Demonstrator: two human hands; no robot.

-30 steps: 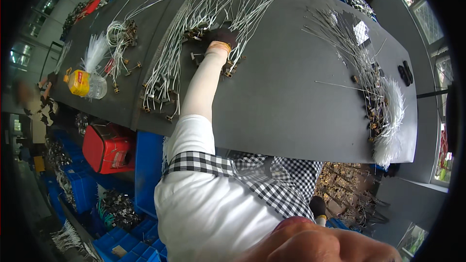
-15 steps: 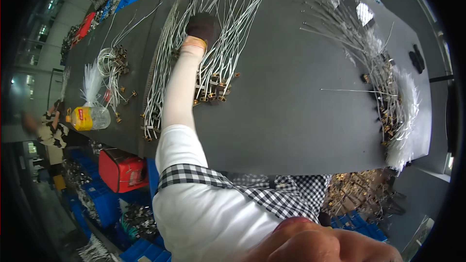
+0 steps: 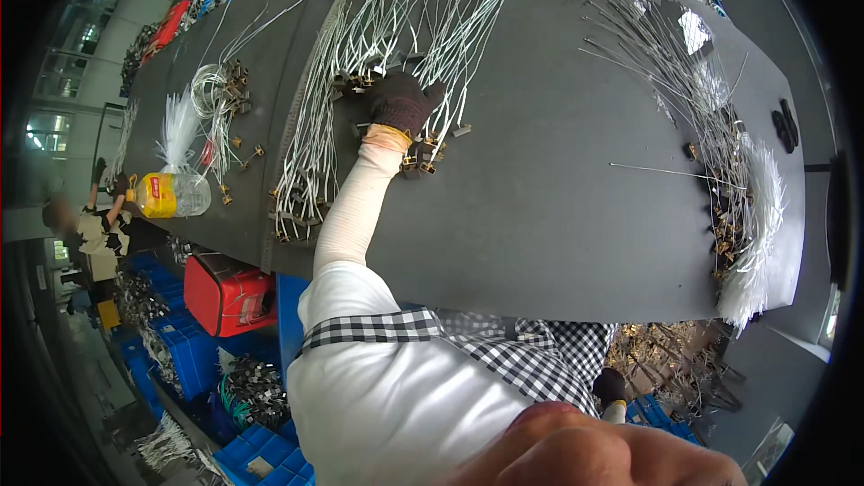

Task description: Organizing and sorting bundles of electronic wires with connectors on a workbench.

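Note:
My left hand (image 3: 402,103), in a dark knit glove, rests on a spread of thin silvery wires (image 3: 470,31) with small clip-like metal ends. Its thumb stands out to the right, apart from the other fingers, whose tips are partly hidden. Brass-coloured metal ends (image 3: 423,157) lie just below its wrist, and more dark ends show at its upper left. To its left runs another row of wires (image 3: 306,144). My right hand (image 3: 610,385), also dark-gloved, hangs low beside my checked apron, near a heap of metal parts (image 3: 661,351); its fingers do not show clearly.
A long dark table (image 3: 522,216) carries a wire bundle with white plastic strands (image 3: 756,225) at right. At left lie coiled wires (image 3: 209,85) and a yellow-labelled clear bottle (image 3: 180,195). A red box (image 3: 225,292) and blue bins (image 3: 191,355) stand below; another person (image 3: 94,229) is far left.
My left hand has come nearer and to the right over the wires, and its thumb now stands out. Some metal ends lie farther up the table. My right hand has come into view.

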